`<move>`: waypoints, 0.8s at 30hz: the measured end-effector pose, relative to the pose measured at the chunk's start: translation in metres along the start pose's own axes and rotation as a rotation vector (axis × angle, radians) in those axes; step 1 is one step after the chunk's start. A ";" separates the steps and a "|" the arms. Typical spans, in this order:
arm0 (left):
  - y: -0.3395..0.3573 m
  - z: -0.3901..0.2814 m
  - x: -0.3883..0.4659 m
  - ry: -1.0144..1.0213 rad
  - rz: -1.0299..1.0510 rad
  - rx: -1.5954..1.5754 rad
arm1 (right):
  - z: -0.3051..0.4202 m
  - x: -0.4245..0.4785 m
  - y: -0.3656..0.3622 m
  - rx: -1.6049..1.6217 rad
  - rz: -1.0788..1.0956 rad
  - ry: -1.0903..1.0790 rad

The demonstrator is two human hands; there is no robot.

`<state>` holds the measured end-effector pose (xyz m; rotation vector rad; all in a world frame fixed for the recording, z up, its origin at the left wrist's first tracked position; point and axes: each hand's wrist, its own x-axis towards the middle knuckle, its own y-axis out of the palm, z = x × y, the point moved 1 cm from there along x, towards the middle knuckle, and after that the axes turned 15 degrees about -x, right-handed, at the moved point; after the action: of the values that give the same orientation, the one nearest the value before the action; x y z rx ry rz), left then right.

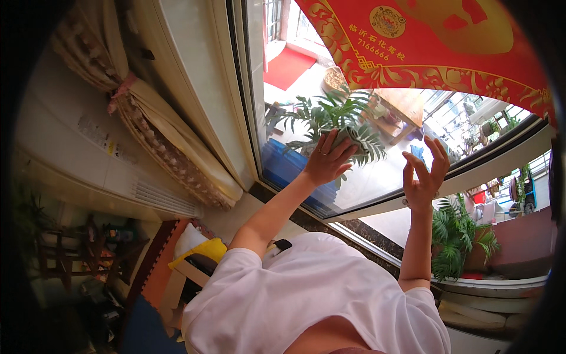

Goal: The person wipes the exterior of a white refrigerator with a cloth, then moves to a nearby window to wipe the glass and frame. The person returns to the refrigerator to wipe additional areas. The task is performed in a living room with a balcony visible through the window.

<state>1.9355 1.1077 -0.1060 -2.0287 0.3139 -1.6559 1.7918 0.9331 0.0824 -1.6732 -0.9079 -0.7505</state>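
My left hand (328,161), with a ring on one finger, presses a folded grey-green cloth (353,134) against the glass pane (365,188) of a door. Through the glass, a leafy potted plant (325,110) shows behind the cloth. To the right, my right hand (422,182) is raised near the pale door frame (468,170), its fingers bent and apart with nothing in them. Whether its fingertips touch the glass, I cannot tell. A red and gold paper decoration (353,40) bearing writing covers the upper part of the pane.
A tied-back beige curtain (163,119) hangs at the left beside a white appliance with a vent grille (163,197). Beyond the glass are a wooden table (402,104), a red mat (289,66) and a round basket (335,79). A yellow cloth item (208,250) lies lower left.
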 end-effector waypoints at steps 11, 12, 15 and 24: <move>0.034 0.051 -0.036 -1.187 -0.740 -0.422 | -0.022 -0.038 -0.031 -0.078 0.001 0.092; 0.038 0.039 -0.028 -1.070 -0.748 -0.352 | -0.025 -0.041 -0.034 -0.073 -0.010 0.109; 0.033 -0.037 0.031 -0.706 -0.574 -0.230 | -0.037 -0.048 -0.037 -0.115 -0.059 0.140; 0.002 -0.054 0.128 0.053 -0.250 -0.015 | -0.063 -0.048 -0.056 -0.159 -0.178 0.190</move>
<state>1.9135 1.0325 0.0084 -2.1078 0.0923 -1.8624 1.7159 0.8720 0.0863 -1.6386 -0.8891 -1.1080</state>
